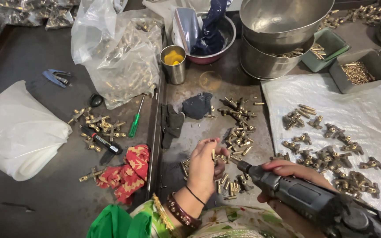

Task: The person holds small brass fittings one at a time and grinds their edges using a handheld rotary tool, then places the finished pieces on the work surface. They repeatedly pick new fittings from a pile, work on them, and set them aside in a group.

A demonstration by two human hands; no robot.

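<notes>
My left hand is raised over the dark metal table, its fingers closed around a small brass fitting. My right hand grips a grey power rotary tool whose tip points left and nearly meets the fitting. Loose brass fittings lie scattered just beyond my hands. More small brass pieces rest under my left hand.
Assembled brass parts cover a white plastic sheet at right. Steel bowls, a steel cup, grey trays, clear bags of parts, a green screwdriver, a red cloth and a white bag surround me.
</notes>
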